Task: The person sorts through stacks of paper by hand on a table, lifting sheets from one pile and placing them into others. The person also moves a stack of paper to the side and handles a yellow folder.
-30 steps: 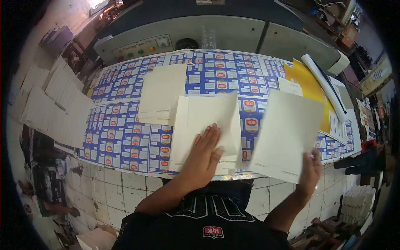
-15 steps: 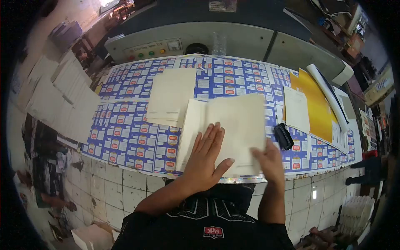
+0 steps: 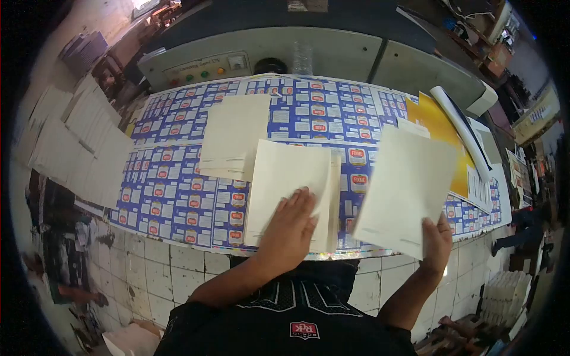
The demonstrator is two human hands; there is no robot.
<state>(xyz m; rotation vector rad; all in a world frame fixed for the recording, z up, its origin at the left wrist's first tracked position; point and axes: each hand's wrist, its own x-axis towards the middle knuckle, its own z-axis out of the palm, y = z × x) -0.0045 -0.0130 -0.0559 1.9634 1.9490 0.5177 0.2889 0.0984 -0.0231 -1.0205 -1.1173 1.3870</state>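
My left hand (image 3: 289,228) lies spread on a cream paper stack (image 3: 291,172) near the table's front edge, holding nothing. Farther right, my right hand (image 3: 437,240) grips a cream sheet (image 3: 409,184) by its lower right corner, fingers closed on it. That sheet is lifted and slightly tilted, with faint small print along its bottom. Another pile of cream sheets (image 3: 236,130) lies behind and left of my left hand. The black object seen earlier near the right side is hidden now.
Blue printed sheets (image 3: 160,190) cover the table. White paper stacks (image 3: 89,151) stand at the left. A yellow sheet (image 3: 433,130) and a white roll (image 3: 463,133) lie at the right. Behind are a clear bottle (image 3: 302,59) and a grey panel (image 3: 332,50). A person's leg (image 3: 513,237) shows at far right.
My right hand has moved right, carrying a cream sheet off the stack. My left hand stays on the stack, slightly lower. The view has shifted a little.
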